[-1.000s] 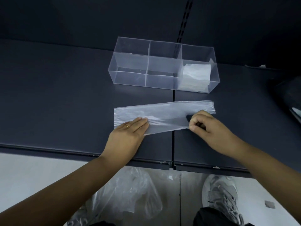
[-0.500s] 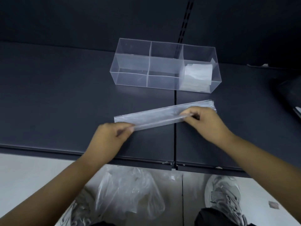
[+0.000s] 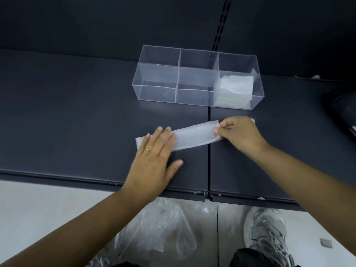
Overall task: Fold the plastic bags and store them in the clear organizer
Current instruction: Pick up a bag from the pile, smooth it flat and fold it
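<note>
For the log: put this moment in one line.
left hand: presses bag strip | right hand: pinches strip's right side | organizer: folded bags, right compartment

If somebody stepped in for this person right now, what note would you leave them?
Hands: the left hand is flat and presses the left end of the bag onto the table. The right hand pinches its right end.
Things: the bag is a narrow strip in front of the organizer.
Done: folded bags sit in the organizer's right-end compartment.
Left: fold this strip shorter and store it. Then probably do the loose bags on the floor.
</note>
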